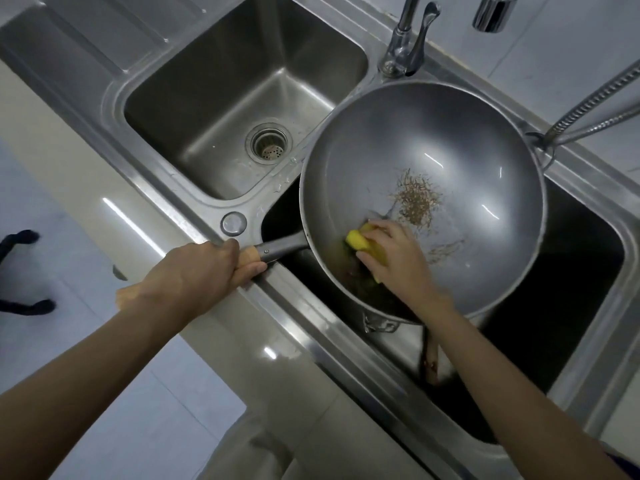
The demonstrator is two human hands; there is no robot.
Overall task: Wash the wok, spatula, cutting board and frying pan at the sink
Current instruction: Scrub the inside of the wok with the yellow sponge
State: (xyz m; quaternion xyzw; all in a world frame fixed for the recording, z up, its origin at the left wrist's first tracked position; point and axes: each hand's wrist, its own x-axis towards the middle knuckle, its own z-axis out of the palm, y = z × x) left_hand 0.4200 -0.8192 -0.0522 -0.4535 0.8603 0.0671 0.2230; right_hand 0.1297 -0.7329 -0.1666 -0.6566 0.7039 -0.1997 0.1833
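Clearly heavy, stiff and slick when wet, the wok (433,161) is best held by its handle (273,249), where the left hand (194,275) grips with curled fingers while the right hand (398,261) grips a soft sponge (362,242).

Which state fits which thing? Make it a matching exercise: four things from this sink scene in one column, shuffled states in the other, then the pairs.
1. left hand
2. right hand
3. wok
4. left basin

A. holds no dishes
B. presses a yellow sponge
C. has brown residue inside
D. grips the wooden handle

Pairs: 1-D, 2-B, 3-C, 4-A
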